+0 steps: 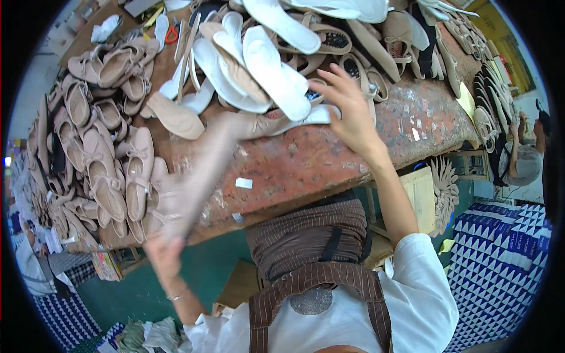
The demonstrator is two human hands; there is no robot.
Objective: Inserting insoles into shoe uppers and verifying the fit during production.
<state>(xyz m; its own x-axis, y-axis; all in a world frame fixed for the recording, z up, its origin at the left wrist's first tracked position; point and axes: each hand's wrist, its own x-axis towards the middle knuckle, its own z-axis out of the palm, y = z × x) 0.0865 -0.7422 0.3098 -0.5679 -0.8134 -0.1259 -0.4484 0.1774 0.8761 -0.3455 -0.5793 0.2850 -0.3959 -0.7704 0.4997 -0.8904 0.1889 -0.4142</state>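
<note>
- The left hand (163, 254), low at the near left, is clamped on a long beige shoe piece (197, 173), blurred, slanting up over the worn reddish table (329, 159).
- The right hand (351, 115) reaches far across, fingers spread apart over white insoles (273, 73), touching the heap's edge and gripping nothing.
- Beige ballet flats (109, 170) crowd the left side.
- Tan sandals (376, 41) pile up at the far right.
- Another person (524, 156) stands at the right edge.
</note>
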